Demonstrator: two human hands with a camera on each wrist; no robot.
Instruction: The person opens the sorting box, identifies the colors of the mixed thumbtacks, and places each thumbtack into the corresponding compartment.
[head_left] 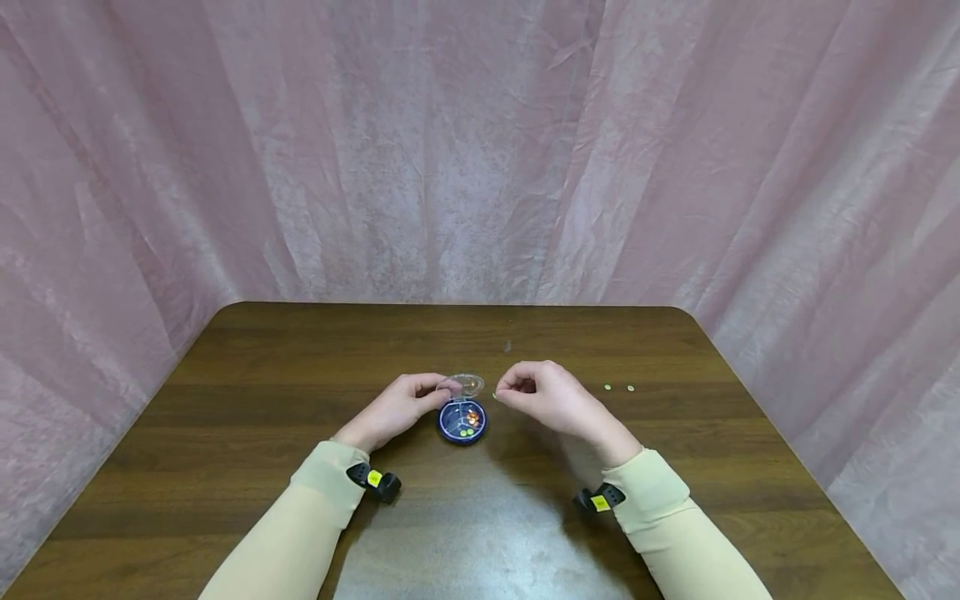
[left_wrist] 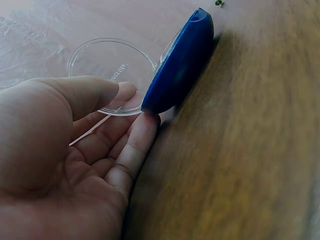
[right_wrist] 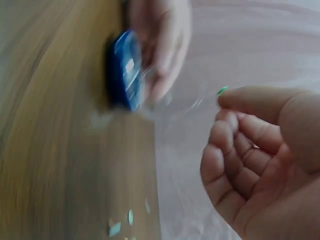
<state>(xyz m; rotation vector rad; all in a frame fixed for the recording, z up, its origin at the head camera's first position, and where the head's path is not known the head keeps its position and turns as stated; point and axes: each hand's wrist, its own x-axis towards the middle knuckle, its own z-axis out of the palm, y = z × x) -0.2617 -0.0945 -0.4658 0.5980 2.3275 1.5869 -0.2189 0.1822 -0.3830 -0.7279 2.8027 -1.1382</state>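
Observation:
A small round blue case (head_left: 442, 429) with inner dividers sits on the table, its clear lid (head_left: 471, 383) raised at the far side. Orange pieces (head_left: 472, 418) and light green pieces (head_left: 467, 432) lie in separate sections. My left hand (head_left: 402, 406) holds the lid between thumb and fingers; in the left wrist view, a fingertip (left_wrist: 146, 122) touches the underside of the blue case (left_wrist: 185, 65). Right of the case, my right hand (head_left: 555, 400) is raised, pinching a tiny green piece (right_wrist: 222, 90) between thumb and finger.
Two small green pieces (head_left: 607, 387) lie apart on the wooden table (head_left: 262, 358), to the right of my right hand. A little greyish speck (head_left: 507, 345) is farther back. Pink curtain (head_left: 450, 150) hangs behind the table's far edge.

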